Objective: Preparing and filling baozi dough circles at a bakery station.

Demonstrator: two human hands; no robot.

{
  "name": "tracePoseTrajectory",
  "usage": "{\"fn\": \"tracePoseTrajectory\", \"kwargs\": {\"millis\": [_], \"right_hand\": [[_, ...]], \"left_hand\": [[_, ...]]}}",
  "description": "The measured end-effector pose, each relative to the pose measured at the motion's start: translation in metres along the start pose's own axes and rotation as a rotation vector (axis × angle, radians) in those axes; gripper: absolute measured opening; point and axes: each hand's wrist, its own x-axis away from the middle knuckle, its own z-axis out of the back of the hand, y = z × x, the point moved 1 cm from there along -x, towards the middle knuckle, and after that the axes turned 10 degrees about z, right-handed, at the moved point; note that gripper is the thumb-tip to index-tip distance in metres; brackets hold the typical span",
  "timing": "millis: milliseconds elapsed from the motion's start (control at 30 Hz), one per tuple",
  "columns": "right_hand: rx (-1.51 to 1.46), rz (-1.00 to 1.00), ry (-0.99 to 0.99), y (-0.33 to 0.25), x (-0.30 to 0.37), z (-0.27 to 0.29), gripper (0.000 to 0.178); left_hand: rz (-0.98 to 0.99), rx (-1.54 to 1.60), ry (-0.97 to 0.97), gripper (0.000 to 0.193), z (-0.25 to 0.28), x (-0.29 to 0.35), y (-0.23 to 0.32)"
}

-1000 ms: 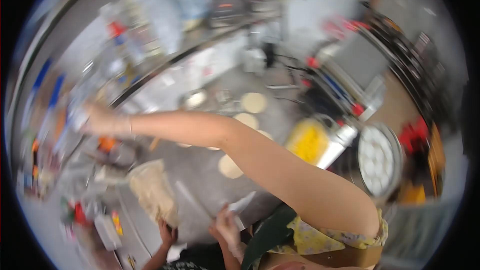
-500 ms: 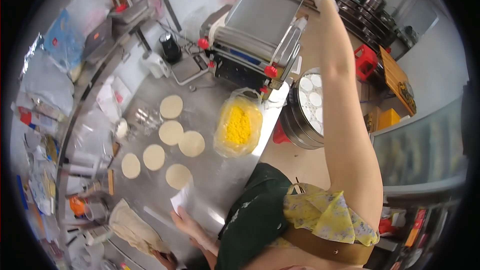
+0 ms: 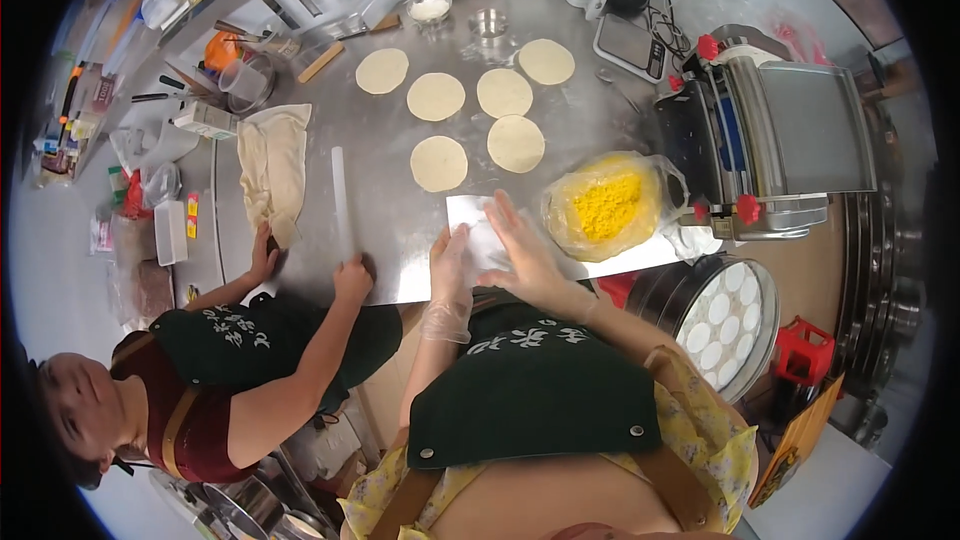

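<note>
Near the table's front edge my left hand (image 3: 452, 265), in a clear plastic glove, grips a white paper sheet (image 3: 466, 210). Right beside it my right hand (image 3: 525, 255) has its fingers stretched out and apart, along the sheet's right side. Just beyond, several flat round dough wrappers (image 3: 439, 163) lie on the steel table (image 3: 385, 145). To the right of my hands a clear plastic bag (image 3: 560, 202) holds crumbly yellow filling (image 3: 608, 206).
On the left a co-worker's hand (image 3: 352, 280) is by a white rolling pin (image 3: 342, 195); their other hand is at a cream cloth (image 3: 272, 165). A dough roller machine (image 3: 740, 140) stands right, a steamer (image 3: 765, 325) with white discs below it, a scale (image 3: 628, 45) behind.
My view has swung left toward the table. My right arm, stretched far out to the right before, is now back beside my left hand at the white paper.
</note>
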Motion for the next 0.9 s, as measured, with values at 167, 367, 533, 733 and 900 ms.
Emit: {"fn": "tracePoseTrajectory", "kwargs": {"millis": [167, 367, 533, 733, 900], "right_hand": [[-0.658, -0.601, 0.242, 0.034, 0.010, -0.015, 0.054], [0.326, -0.415, 0.436, 0.219, -0.012, 0.082, 0.025], [0.875, -0.631, 0.277, 0.345, -0.021, 0.147, 0.015], [1.208, -0.593, -0.073, 0.412, -0.020, 0.139, 0.014], [1.332, -0.571, -0.213, 0.435, -0.008, 0.131, 0.015]], "left_hand": [[0.107, 0.177, -0.105, 0.033, -0.007, -0.011, -0.022], [0.123, 0.188, -0.053, 0.037, -0.015, -0.015, -0.020], [0.118, 0.239, 0.028, 0.035, -0.017, -0.013, -0.031], [0.079, 0.301, 0.183, 0.019, -0.015, -0.017, -0.035], [0.131, 0.238, 0.191, 0.032, -0.034, -0.021, -0.018]]}}
